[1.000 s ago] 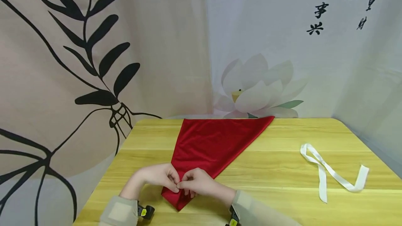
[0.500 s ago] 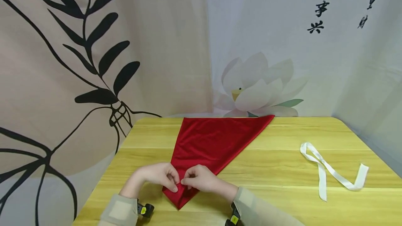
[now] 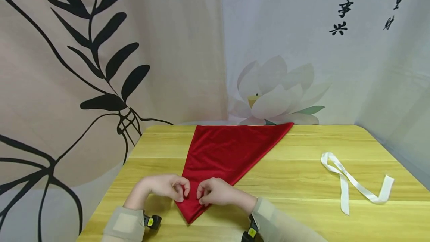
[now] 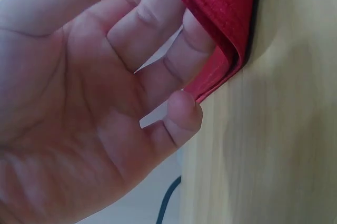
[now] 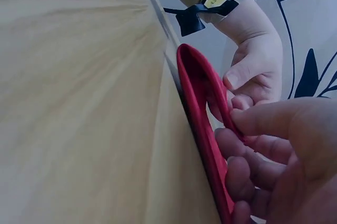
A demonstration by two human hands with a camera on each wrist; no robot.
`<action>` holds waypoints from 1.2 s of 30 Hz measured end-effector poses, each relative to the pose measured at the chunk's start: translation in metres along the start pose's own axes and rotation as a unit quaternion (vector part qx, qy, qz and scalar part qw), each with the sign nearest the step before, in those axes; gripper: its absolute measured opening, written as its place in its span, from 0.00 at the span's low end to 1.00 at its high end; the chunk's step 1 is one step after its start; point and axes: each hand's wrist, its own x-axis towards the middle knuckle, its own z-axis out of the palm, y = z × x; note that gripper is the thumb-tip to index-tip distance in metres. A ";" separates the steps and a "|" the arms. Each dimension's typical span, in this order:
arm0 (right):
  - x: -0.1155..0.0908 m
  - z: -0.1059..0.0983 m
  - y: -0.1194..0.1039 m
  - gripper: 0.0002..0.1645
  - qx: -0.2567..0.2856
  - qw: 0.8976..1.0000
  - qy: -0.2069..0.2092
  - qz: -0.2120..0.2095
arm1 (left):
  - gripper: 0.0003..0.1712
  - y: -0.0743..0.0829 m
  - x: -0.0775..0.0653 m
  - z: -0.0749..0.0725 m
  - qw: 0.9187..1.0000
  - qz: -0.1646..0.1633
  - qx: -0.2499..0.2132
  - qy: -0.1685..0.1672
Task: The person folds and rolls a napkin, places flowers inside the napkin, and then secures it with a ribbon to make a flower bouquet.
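A shiny dark-red cloth (image 3: 225, 150), folded into a roughly triangular shape, lies on the table with its narrow corner toward me. Near that corner my left hand (image 3: 166, 186) pinches the cloth's left side between thumb and fingers. Slightly apart from it, my right hand (image 3: 217, 192) pinches the same folded part. In the right wrist view, the cloth (image 5: 197, 77) shows a lifted upper layer held by the right thumb and index finger, with a loop of space below. The left wrist view has the left fingers partly behind the red layers (image 4: 221, 19).
A white ribbon (image 3: 367, 194) lies loosely bent on the right of the wooden table (image 3: 289, 204). Behind the table hang curtains (image 3: 181, 47) printed with plants, a lotus and characters. Each wrist wears a small black camera (image 3: 152, 222).
The hands have drawn apart: first the right shifted a little right along the fold, then the left moved slightly left. The cloth's near corner shifted slightly left.
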 end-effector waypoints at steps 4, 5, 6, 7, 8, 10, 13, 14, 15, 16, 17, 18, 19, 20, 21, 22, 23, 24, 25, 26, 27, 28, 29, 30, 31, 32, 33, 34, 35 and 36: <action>0.000 0.001 0.000 0.10 -0.038 0.999 -0.007 -0.006 | 0.05 -0.001 0.001 -0.001 1.000 0.019 0.014 -0.009; 0.001 0.002 0.000 0.09 -0.048 0.999 -0.008 -0.008 | 0.04 -0.002 0.001 -0.001 0.999 0.024 0.019 -0.009; 0.001 0.002 0.001 0.08 -0.058 0.998 -0.010 -0.011 | 0.04 -0.002 0.001 -0.001 0.999 0.029 0.024 -0.009; 0.001 0.002 0.000 0.08 -0.067 0.998 -0.011 -0.012 | 0.04 -0.003 0.001 -0.001 0.999 0.031 0.026 -0.009; 0.001 0.003 0.000 0.06 -0.074 0.997 -0.014 -0.015 | 0.05 -0.003 0.001 -0.001 0.999 0.032 0.028 -0.008; 0.000 0.003 0.000 0.05 -0.087 0.996 -0.016 -0.016 | 0.06 -0.004 0.001 -0.001 0.999 0.032 0.034 -0.004; 0.000 0.003 -0.002 0.03 -0.102 0.995 -0.016 -0.015 | 0.08 -0.003 0.000 -0.001 0.999 0.027 0.039 0.001; -0.001 0.003 -0.002 0.03 -0.106 0.994 -0.016 -0.015 | 0.08 -0.003 0.000 -0.001 0.999 0.026 0.042 0.002; -0.001 0.003 -0.002 0.04 -0.107 0.994 -0.014 -0.014 | 0.08 -0.003 0.001 -0.001 0.999 0.024 0.045 0.003; -0.001 0.003 -0.002 0.04 -0.109 0.994 -0.014 -0.014 | 0.08 -0.003 0.001 -0.001 0.999 0.022 0.046 0.005; -0.001 0.003 -0.003 0.04 -0.110 0.994 -0.013 -0.013 | 0.08 -0.003 0.001 -0.001 0.999 0.019 0.048 0.005; -0.002 0.003 -0.003 0.05 -0.112 0.994 -0.013 -0.012 | 0.09 -0.003 0.002 -0.001 0.999 0.017 0.049 0.006; -0.002 0.002 -0.003 0.05 -0.111 0.994 -0.012 -0.011 | 0.09 -0.003 0.002 -0.001 0.999 0.013 0.052 0.008; -0.002 0.002 -0.003 0.06 -0.109 0.994 -0.012 -0.010 | 0.09 -0.003 0.003 0.000 0.998 0.010 0.053 0.009; -0.002 0.002 -0.002 0.06 -0.107 0.994 -0.012 -0.008 | 0.09 -0.003 0.003 0.000 0.998 0.006 0.055 0.010; -0.002 0.002 -0.002 0.06 -0.106 0.994 -0.013 -0.009 | 0.09 -0.004 0.003 0.000 0.998 0.002 0.055 0.010; -0.003 0.001 -0.002 0.07 -0.106 0.994 -0.014 -0.008 | 0.09 -0.004 0.003 0.001 0.998 -0.001 0.055 0.011; -0.003 0.001 -0.002 0.07 -0.105 0.994 -0.015 -0.009 | 0.09 -0.004 0.004 0.001 0.998 -0.005 0.054 0.011; -0.003 0.001 -0.002 0.06 -0.104 0.994 -0.017 -0.010 | 0.09 -0.005 0.004 0.001 0.998 -0.007 0.054 0.012; -0.003 0.001 -0.001 0.06 -0.102 0.995 -0.020 -0.011 | 0.09 -0.005 0.003 0.002 0.998 -0.008 0.053 0.012; -0.002 0.001 -0.001 0.06 -0.101 0.995 -0.023 -0.013 | 0.09 -0.006 0.003 0.002 0.999 -0.010 0.052 0.013; -0.002 0.000 0.000 0.05 -0.101 0.994 -0.026 -0.015 | 0.10 -0.006 0.003 0.002 0.999 -0.011 0.050 0.013; -0.002 0.000 0.001 0.05 -0.103 0.994 -0.027 -0.018 | 0.10 -0.006 0.003 0.002 0.999 -0.012 0.048 0.014; -0.002 0.000 0.002 0.05 -0.105 0.994 -0.029 -0.019 | 0.10 -0.007 0.003 0.002 0.999 -0.014 0.046 0.015; -0.002 0.000 0.002 0.05 -0.108 0.993 -0.029 -0.022 | 0.09 -0.007 0.003 0.002 0.999 -0.015 0.045 0.015; -0.002 0.000 0.003 0.06 -0.109 0.993 -0.029 -0.024 | 0.09 -0.008 0.003 0.002 0.999 -0.017 0.042 0.015; -0.002 0.000 0.003 0.06 -0.112 0.993 -0.029 -0.026 | 0.09 -0.008 0.003 0.002 0.999 -0.018 0.040 0.015; -0.002 0.000 0.003 0.07 -0.114 0.993 -0.029 -0.027 | 0.09 -0.008 0.003 0.002 0.999 -0.019 0.038 0.015; -0.002 0.000 0.004 0.07 -0.118 0.992 -0.025 -0.033 | 0.09 -0.008 0.003 0.002 0.999 -0.020 0.038 0.014; -0.002 0.000 0.004 0.07 -0.117 0.992 -0.025 -0.031 | 0.09 -0.007 0.003 0.002 0.999 -0.021 0.038 0.014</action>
